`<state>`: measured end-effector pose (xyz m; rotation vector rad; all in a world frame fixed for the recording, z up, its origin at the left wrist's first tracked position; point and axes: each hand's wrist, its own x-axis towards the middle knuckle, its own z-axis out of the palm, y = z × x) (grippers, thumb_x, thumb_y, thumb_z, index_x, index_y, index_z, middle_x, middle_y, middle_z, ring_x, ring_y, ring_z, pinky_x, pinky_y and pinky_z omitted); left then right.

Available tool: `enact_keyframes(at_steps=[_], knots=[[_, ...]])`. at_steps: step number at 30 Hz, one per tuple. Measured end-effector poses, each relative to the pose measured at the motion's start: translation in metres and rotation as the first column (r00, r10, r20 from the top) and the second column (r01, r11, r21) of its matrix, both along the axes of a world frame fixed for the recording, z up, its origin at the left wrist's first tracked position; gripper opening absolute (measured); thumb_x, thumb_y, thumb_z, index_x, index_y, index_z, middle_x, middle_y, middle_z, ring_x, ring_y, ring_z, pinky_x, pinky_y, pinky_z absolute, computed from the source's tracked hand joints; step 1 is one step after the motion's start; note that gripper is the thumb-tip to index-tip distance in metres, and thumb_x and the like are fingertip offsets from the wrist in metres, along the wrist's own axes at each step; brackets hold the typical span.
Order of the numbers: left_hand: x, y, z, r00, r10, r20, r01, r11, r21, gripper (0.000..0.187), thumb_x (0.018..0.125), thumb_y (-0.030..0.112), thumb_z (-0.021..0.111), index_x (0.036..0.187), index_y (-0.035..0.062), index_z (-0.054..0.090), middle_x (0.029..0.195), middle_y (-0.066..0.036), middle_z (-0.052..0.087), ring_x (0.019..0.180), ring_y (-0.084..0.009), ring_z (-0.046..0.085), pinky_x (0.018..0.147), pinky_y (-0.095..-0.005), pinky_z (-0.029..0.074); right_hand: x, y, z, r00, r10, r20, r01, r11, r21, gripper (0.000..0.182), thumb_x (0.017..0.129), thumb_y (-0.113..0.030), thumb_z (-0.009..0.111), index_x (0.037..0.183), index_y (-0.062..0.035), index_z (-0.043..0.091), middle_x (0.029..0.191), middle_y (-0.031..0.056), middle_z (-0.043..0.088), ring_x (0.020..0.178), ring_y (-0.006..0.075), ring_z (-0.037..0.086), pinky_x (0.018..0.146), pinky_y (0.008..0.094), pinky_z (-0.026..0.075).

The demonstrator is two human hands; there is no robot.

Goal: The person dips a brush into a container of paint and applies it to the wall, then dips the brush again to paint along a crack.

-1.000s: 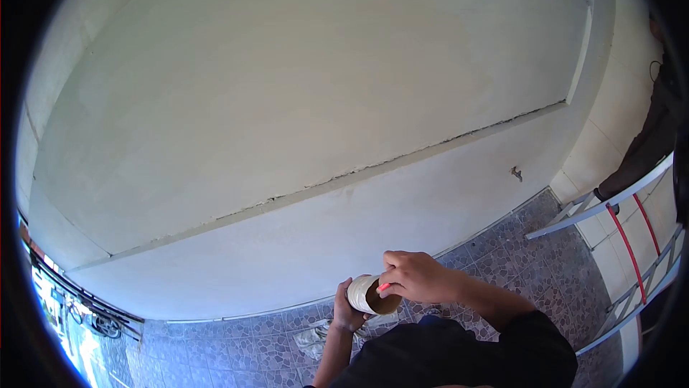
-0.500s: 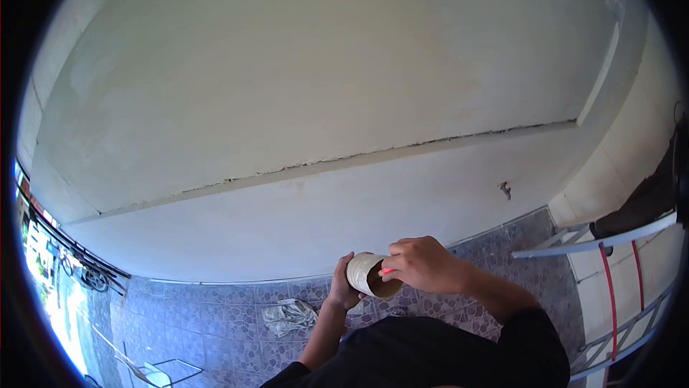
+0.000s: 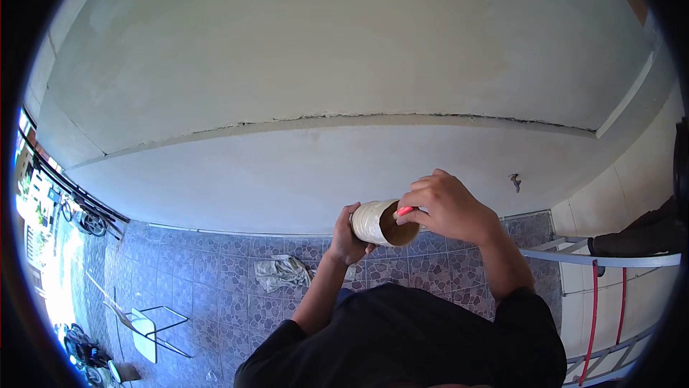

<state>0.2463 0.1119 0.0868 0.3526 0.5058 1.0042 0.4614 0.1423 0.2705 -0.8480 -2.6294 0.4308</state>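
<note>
A roll of pale tape (image 3: 377,221) with a brown cardboard core is held out in front of my chest, before a white wall. My left hand (image 3: 347,239) grips the roll from below and behind. My right hand (image 3: 446,206) rests on the roll's open end, with a small red object (image 3: 405,211) pinched at its fingertips against the rim. Both arms come up from my black shirt at the bottom of the view.
A white ceiling and wall (image 3: 323,173) meet at a cracked seam. Below lies a blue patterned tile floor (image 3: 215,280) with a crumpled rag (image 3: 281,272) and a folded chair (image 3: 147,327). A metal ladder (image 3: 610,259) with red straps stands at right.
My view has tilted downward, showing more floor. Both hands rose in the picture with the roll still in them, and the right hand stays at the roll's open end.
</note>
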Motion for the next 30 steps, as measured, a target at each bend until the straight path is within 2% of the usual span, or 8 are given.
enact_keyframes(at_steps=[7,9,11,16,21,25,27,30], knots=[[-0.054,-0.016,-0.025,1.0,-0.009,-0.003,0.009,1.0,-0.013,0.063,0.107,0.053,0.031,0.127,0.0012,0.06,0.087,-0.013,0.073,0.058,-0.0244,0.069,0.043,-0.0318,0.054,-0.051,0.0,-0.012,0.998,0.042,0.051,-0.039,0.998,-0.048,0.014,0.088,-0.024,0.076,0.086,-0.0107,0.076,0.08,0.0051,0.073,0.077,0.023,0.069,0.08,0.0377,0.043],[-0.074,-0.023,-0.037,0.999,-0.037,0.019,0.036,0.999,0.011,0.061,0.108,0.051,0.029,0.133,0.0032,0.058,0.1,-0.011,0.074,0.068,-0.0209,0.073,0.039,-0.0289,0.053,-0.069,-0.003,-0.018,0.991,0.1,0.094,-0.095,0.994,-0.058,0.016,0.09,-0.027,0.074,0.088,-0.0106,0.075,0.08,0.0042,0.072,0.079,0.0229,0.069,0.082,0.0367,0.041],[-0.089,-0.028,-0.04,0.999,-0.024,0.021,0.024,1.0,-0.017,0.062,0.107,0.052,0.027,0.133,0.0047,0.059,0.099,-0.01,0.075,0.067,-0.0208,0.072,0.041,-0.0285,0.052,-0.088,-0.005,-0.027,0.986,0.125,0.108,-0.115,0.989,-0.092,0.023,0.094,-0.032,0.068,0.085,-0.0118,0.072,0.077,0.0073,0.071,0.079,0.0276,0.069,0.086,0.0398,0.041],[-0.126,-0.031,-0.05,0.999,-0.023,0.034,0.024,0.999,-0.032,0.06,0.107,0.05,0.027,0.128,0.0055,0.062,0.098,-0.009,0.075,0.067,-0.0214,0.071,0.041,-0.0292,0.051,-0.13,-0.015,-0.035,0.988,0.14,0.067,-0.136,0.989,-0.054,0.024,0.094,-0.032,0.067,0.083,-0.0111,0.072,0.075,0.0078,0.069,0.077,0.0276,0.068,0.085,0.04,0.042],[-0.162,-0.026,-0.058,0.998,-0.058,0.034,0.059,0.998,-0.013,0.064,0.106,0.054,0.028,0.13,0.0051,0.061,0.099,-0.009,0.074,0.072,-0.0225,0.071,0.044,-0.0305,0.051,-0.165,-0.026,-0.029,0.956,0.108,0.272,-0.09,0.993,-0.078,0.017,0.095,-0.027,0.068,0.096,-0.0117,0.077,0.088,0.0031,0.076,0.082,0.0224,0.069,0.086,0.0362,0.039],[-0.181,-0.025,-0.05,0.998,-0.057,-0.007,0.057,0.997,-0.051,0.065,0.104,0.056,0.029,0.13,0.0052,0.06,0.1,-0.01,0.073,0.07,-0.0236,0.071,0.042,-0.0315,0.05,-0.182,-0.036,-0.029,0.959,0.057,0.277,-0.032,0.995,-0.092,0.018,0.095,-0.027,0.069,0.097,-0.0115,0.078,0.088,0.0034,0.076,0.082,0.0221,0.069,0.085,0.0362,0.039],[-0.186,-0.023,-0.049,0.997,-0.074,-0.011,0.074,0.997,-0.035,0.065,0.103,0.056,0.03,0.129,0.0054,0.061,0.099,-0.01,0.074,0.069,-0.0235,0.07,0.042,-0.0313,0.05,-0.186,-0.041,-0.036,0.992,0.017,0.129,-0.004,0.995,-0.099,0.017,0.094,-0.027,0.07,0.097,-0.0113,0.078,0.085,0.0031,0.075,0.081,0.0216,0.068,0.085,0.036,0.039],[-0.191,-0.021,-0.049,0.995,-0.095,-0.008,0.095,0.995,-0.023,0.065,0.103,0.056,0.03,0.127,0.0053,0.062,0.096,-0.01,0.074,0.066,-0.0233,0.069,0.041,-0.0307,0.049,-0.189,-0.049,-0.041,0.992,-0.071,0.1,0.081,0.992,-0.094,0.017,0.093,-0.027,0.071,0.095,-0.011,0.078,0.085,0.003,0.075,0.083,0.021,0.068,0.085,0.0357,0.04]])
